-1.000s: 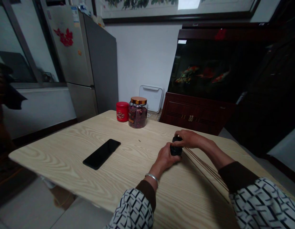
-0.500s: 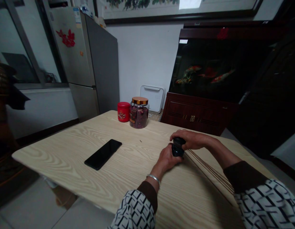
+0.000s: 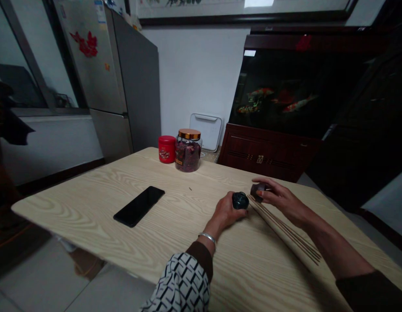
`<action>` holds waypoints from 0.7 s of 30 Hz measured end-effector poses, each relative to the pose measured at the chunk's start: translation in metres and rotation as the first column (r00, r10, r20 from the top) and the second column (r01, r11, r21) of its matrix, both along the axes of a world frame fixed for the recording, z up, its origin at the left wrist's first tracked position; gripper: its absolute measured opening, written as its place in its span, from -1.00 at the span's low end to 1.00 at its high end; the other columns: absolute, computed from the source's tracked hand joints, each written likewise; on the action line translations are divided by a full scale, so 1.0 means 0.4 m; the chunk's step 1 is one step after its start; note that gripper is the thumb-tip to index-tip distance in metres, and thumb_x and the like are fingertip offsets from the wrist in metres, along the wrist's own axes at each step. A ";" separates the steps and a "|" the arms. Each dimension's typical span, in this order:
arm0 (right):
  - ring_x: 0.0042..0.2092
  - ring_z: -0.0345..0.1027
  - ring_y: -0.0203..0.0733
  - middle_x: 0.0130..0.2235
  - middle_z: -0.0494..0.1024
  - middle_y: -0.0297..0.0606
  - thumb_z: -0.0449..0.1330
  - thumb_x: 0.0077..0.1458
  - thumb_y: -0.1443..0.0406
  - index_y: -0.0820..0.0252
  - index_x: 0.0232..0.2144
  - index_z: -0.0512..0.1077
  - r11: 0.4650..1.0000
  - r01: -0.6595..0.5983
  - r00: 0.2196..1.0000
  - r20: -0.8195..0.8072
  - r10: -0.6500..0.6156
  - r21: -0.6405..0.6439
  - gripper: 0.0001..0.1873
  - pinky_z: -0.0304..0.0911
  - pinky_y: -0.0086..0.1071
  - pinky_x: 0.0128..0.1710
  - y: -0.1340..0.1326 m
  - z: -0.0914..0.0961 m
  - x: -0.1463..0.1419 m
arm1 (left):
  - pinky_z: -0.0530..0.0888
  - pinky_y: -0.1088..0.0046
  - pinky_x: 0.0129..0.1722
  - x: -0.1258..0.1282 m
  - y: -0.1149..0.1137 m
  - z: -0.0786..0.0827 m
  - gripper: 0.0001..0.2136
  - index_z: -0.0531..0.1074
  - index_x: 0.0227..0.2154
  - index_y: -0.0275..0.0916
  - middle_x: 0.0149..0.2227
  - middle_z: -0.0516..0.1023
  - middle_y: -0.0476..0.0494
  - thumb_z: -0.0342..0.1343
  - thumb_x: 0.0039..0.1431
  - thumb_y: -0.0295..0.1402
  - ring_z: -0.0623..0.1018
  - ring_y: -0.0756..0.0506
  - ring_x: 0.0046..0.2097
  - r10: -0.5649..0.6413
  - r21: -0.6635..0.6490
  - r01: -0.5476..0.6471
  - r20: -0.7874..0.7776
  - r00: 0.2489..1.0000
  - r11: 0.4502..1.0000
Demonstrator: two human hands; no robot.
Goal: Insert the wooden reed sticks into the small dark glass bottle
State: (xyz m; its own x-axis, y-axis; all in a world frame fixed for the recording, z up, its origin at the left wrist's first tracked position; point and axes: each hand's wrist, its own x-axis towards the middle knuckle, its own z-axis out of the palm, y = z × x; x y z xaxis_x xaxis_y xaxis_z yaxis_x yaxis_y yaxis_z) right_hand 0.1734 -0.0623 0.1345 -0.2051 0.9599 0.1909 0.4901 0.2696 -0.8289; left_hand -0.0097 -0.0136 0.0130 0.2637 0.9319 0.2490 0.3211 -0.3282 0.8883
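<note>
Tabletop of pale, wood-grained board point(image 3: 187, 225) spreads before us in the head view, with both hands over its right part. Our left hand point(image 3: 225, 212), a silver-coloured metal bangle point(image 3: 207, 237) at its wrist, is curled partway closed around a small, rounded bottle of dark, glossy glass point(image 3: 240, 200); we cannot tell whether its hidden base rests on the wood. Our right hand point(image 3: 280, 197) is half closed, gripping a small, dark brownish-grey, rounded cap point(image 3: 257, 192) between thumb and fingers, just to the right of the bottle and apart from it. Thin, straight, brown sticks point(image 3: 285, 229) begin beside the bottle and slant toward us at the lower right, passing below our right hand. Well to the left of the bottle, we see a flat, black, rectangular phone point(image 3: 138, 206). Toward the far edge, a squat red canister with a round lid point(image 3: 167, 149) stands just beside a clear, bulging jar with a copper-coloured lid point(image 3: 187, 156), filled with dark purplish-red pieces. Beyond the table, orange-and-white fish point(image 3: 298, 104) show in a dark aquarium point(image 3: 285, 69) set on a reddish-brown cabinet point(image 3: 243, 149).
</note>
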 end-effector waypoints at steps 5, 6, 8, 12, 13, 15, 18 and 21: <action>-0.09 0.47 -0.02 -0.11 0.56 -0.17 0.35 -0.03 -0.02 0.08 -0.11 0.34 0.991 0.105 0.976 -0.183 -0.118 -0.078 -0.48 0.35 -0.14 -0.04 -0.087 -0.146 -0.006 | 0.45 0.39 -0.16 0.001 0.003 0.000 -0.44 0.40 -0.01 -0.23 -0.13 0.59 -0.18 0.38 -0.11 -0.19 0.56 -0.17 -0.12 0.003 0.002 -0.003 0.002 1.000 1.000; -0.10 0.48 -0.02 -0.14 0.56 -0.18 0.37 -0.06 -0.01 0.07 -0.14 0.31 0.990 0.095 0.973 -0.203 -0.114 -0.099 -0.47 0.36 -0.14 -0.05 -0.099 -0.173 -0.014 | 0.45 0.39 -0.16 0.001 0.005 -0.002 -0.44 0.40 -0.02 -0.23 -0.13 0.59 -0.18 0.38 -0.11 -0.19 0.56 -0.17 -0.13 0.007 0.005 -0.007 -0.003 1.000 1.000; -0.10 0.48 -0.04 -0.16 0.54 -0.20 0.39 -0.08 0.03 0.05 -0.20 0.24 0.993 0.063 0.969 -0.231 -0.085 -0.102 -0.48 0.37 -0.16 -0.05 -0.115 -0.219 -0.033 | 0.44 0.40 -0.17 0.003 0.010 -0.006 -0.44 0.40 -0.02 -0.23 -0.15 0.59 -0.16 0.38 -0.11 -0.19 0.56 -0.16 -0.14 0.010 0.017 -0.010 -0.011 1.000 1.000; 0.02 0.41 -0.09 -0.03 0.44 -0.19 0.34 0.00 0.15 0.04 -0.26 0.16 0.998 0.041 0.983 -0.183 -0.032 0.041 -0.58 0.32 -0.18 0.05 -0.127 -0.277 -0.061 | 0.44 0.42 -0.18 0.005 0.017 -0.014 -0.44 0.40 -0.03 -0.23 -0.16 0.59 -0.12 0.40 -0.11 -0.19 0.55 -0.14 -0.15 0.015 0.029 -0.015 -0.012 1.000 0.999; 0.03 0.39 -0.09 -0.02 0.43 -0.19 0.33 0.00 0.18 0.04 -0.26 0.15 0.996 0.052 0.990 -0.132 -0.041 0.078 -0.59 0.30 -0.17 0.06 -0.129 -0.286 -0.063 | 0.43 0.42 -0.18 0.006 0.017 -0.014 -0.44 0.40 -0.03 -0.23 -0.16 0.59 -0.12 0.40 -0.11 -0.19 0.55 -0.14 -0.15 0.017 0.030 -0.017 -0.011 1.000 0.999; 0.03 0.37 -0.07 -0.03 0.43 -0.19 0.30 0.01 0.23 0.04 -0.26 0.14 0.988 0.074 0.997 -0.002 -0.074 0.133 -0.62 0.28 -0.15 0.07 -0.135 -0.299 -0.065 | 0.43 0.41 -0.16 0.006 0.016 -0.014 -0.43 0.40 -0.02 -0.23 -0.15 0.59 -0.12 0.41 -0.10 -0.20 0.55 -0.14 -0.14 0.018 0.028 -0.018 -0.003 1.000 0.999; 0.01 0.36 -0.04 -0.03 0.42 -0.20 0.27 -0.01 0.25 0.03 -0.26 0.13 0.982 0.082 0.984 0.142 -0.107 0.170 -0.64 0.28 -0.14 0.04 -0.150 -0.308 -0.064 | 0.44 0.41 -0.12 0.006 0.014 -0.011 -0.42 0.40 0.00 -0.23 -0.14 0.59 -0.12 0.42 -0.11 -0.22 0.55 -0.13 -0.12 0.011 0.024 -0.011 0.015 1.000 1.000; 0.02 0.37 -0.01 -0.02 0.43 -0.19 0.31 -0.02 0.18 0.02 -0.16 0.20 0.982 0.093 0.976 0.182 -0.123 0.166 -0.58 0.29 -0.14 0.02 -0.157 -0.297 -0.048 | 0.45 0.39 -0.12 0.006 0.014 -0.009 -0.43 0.40 -0.01 -0.24 -0.14 0.59 -0.14 0.42 -0.10 -0.21 0.55 -0.14 -0.12 0.008 0.018 -0.008 0.016 1.000 1.000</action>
